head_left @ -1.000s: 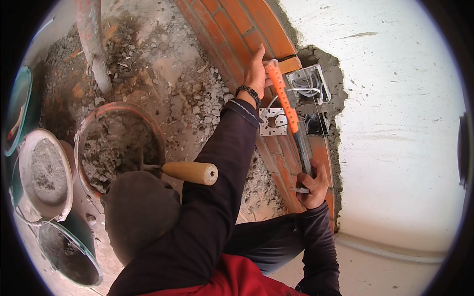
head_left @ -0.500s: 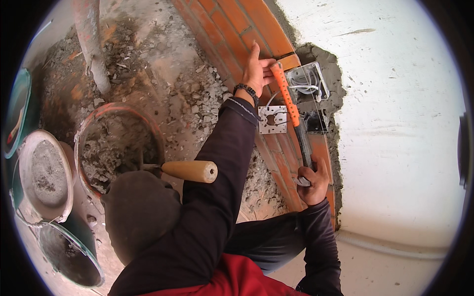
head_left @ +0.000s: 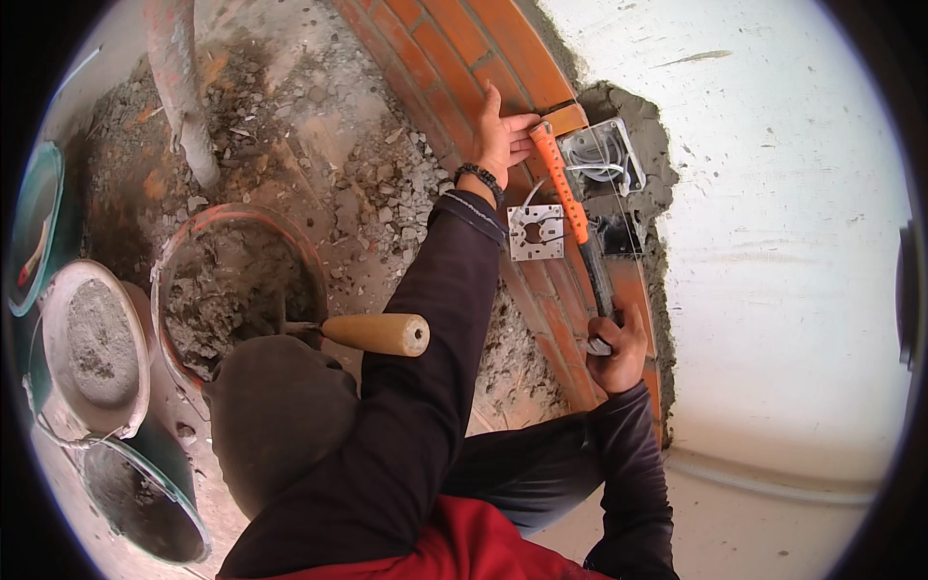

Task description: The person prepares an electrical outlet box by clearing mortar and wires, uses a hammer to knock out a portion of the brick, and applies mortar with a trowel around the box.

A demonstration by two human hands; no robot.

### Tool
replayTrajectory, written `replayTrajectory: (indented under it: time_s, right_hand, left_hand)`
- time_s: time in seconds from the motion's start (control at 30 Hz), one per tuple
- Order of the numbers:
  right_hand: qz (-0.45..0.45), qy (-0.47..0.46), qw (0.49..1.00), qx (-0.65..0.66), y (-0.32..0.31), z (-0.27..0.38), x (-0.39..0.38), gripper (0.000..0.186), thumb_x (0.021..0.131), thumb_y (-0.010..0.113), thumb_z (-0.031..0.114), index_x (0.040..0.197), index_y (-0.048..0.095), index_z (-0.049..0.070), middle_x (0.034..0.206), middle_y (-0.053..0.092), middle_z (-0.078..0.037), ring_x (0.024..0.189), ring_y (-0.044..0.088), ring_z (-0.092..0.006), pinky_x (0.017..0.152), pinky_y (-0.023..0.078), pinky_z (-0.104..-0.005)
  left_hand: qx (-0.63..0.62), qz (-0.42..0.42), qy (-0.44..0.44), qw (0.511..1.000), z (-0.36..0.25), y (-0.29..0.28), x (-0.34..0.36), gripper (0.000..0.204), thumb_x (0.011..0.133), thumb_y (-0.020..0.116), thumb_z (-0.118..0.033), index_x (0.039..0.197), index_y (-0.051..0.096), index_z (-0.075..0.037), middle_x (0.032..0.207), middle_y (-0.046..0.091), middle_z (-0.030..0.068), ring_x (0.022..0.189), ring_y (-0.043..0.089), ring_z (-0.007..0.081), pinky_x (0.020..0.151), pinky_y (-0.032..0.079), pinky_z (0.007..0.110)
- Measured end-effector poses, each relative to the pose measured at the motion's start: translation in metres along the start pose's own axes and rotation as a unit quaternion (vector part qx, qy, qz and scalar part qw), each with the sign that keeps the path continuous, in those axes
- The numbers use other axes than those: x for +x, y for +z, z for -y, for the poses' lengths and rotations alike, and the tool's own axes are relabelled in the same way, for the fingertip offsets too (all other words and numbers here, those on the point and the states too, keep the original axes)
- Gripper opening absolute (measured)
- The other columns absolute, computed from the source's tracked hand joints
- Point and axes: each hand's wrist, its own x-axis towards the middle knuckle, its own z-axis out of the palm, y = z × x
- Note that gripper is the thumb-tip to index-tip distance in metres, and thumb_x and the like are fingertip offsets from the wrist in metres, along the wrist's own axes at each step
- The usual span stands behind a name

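My right hand [head_left: 622,346] is closed round the head end of a hammer [head_left: 572,198]. The hammer's orange, dotted grip points up and away along the brick wall, and its dark shaft runs down into my fist. By the far end of the grip, my left hand [head_left: 499,135] is spread against the bricks, thumb up. Its fingertips reach to the grip end and a small cut brick piece [head_left: 567,119]; whether they touch is hard to tell. Beside the grip, a pale square plate [head_left: 536,232] hangs on wires. A wall box [head_left: 601,159] with coiled cable sits in wet mortar.
The orange brick facing [head_left: 454,58] meets a white wall [head_left: 773,242]. On the left stand a mortar bucket [head_left: 317,259] with a wooden-handled trowel [head_left: 377,334], and several other buckets, one pale-rimmed [head_left: 145,362]. Rubble [head_left: 391,198] litters the floor near a mortar-smeared pole [head_left: 179,92].
The hammer's head end and my right hand have shifted very slightly up and right. My left hand stays by the grip end. The whole view has moved a little.
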Motion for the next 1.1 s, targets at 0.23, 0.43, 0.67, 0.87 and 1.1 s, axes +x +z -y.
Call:
replayTrajectory:
  time_s: [0.23,0.43,0.67,0.87,1.1]
  right_hand:
    - [-0.016,-0.010,0.999,0.025,-0.004,0.009,-0.002,0.032,0.058,0.079,0.001,0.086,0.070,0.011,0.110,0.058,-0.018,0.084,0.065,-0.0372,0.070,0.053,-0.0428]
    - [0.028,0.012,0.998,0.056,-0.009,0.009,-0.008,0.030,0.060,0.077,-0.001,0.086,0.071,0.014,0.109,0.059,-0.016,0.084,0.066,-0.0353,0.068,0.053,-0.0428]
    - [0.007,0.008,0.984,0.180,-0.006,0.008,-0.008,0.031,0.062,0.072,-0.003,0.089,0.067,0.010,0.109,0.057,-0.018,0.093,0.062,-0.0378,0.076,0.052,-0.0429]
    - [0.081,0.060,0.910,0.402,-0.010,0.011,-0.017,0.027,0.065,0.068,-0.005,0.089,0.061,0.005,0.103,0.051,-0.014,0.098,0.053,-0.0320,0.087,0.043,-0.0369]
    - [0.104,0.063,0.897,0.426,-0.023,0.019,-0.026,0.029,0.067,0.067,-0.003,0.093,0.062,0.008,0.102,0.054,-0.011,0.107,0.048,-0.0291,0.094,0.040,-0.0404]
  left_hand:
    - [0.377,-0.187,0.164,0.892,-0.036,-0.003,0.000,0.048,0.092,0.064,-0.052,0.105,0.073,-0.006,0.104,0.075,0.0106,0.095,0.071,0.0249,0.084,0.054,0.039]
    - [0.519,-0.118,0.421,0.734,-0.048,0.060,0.000,0.032,0.080,0.083,-0.028,0.106,0.072,-0.014,0.108,0.074,0.0059,0.102,0.069,0.0264,0.088,0.053,0.040]
    - [0.589,0.002,0.391,0.707,-0.104,0.116,0.012,0.033,0.076,0.084,-0.017,0.105,0.070,-0.013,0.113,0.067,0.0130,0.117,0.058,0.0358,0.098,0.046,0.051]
    - [0.777,0.288,0.517,0.213,-0.135,0.051,0.033,0.069,0.068,0.089,-0.020,0.131,0.060,-0.023,0.136,0.059,0.0014,0.129,0.053,0.0264,0.113,0.042,0.042]
    - [0.749,0.249,0.557,0.259,-0.095,0.022,0.049,0.080,0.067,0.089,-0.026,0.139,0.055,-0.033,0.145,0.050,-0.0025,0.136,0.044,0.0253,0.124,0.028,0.050]
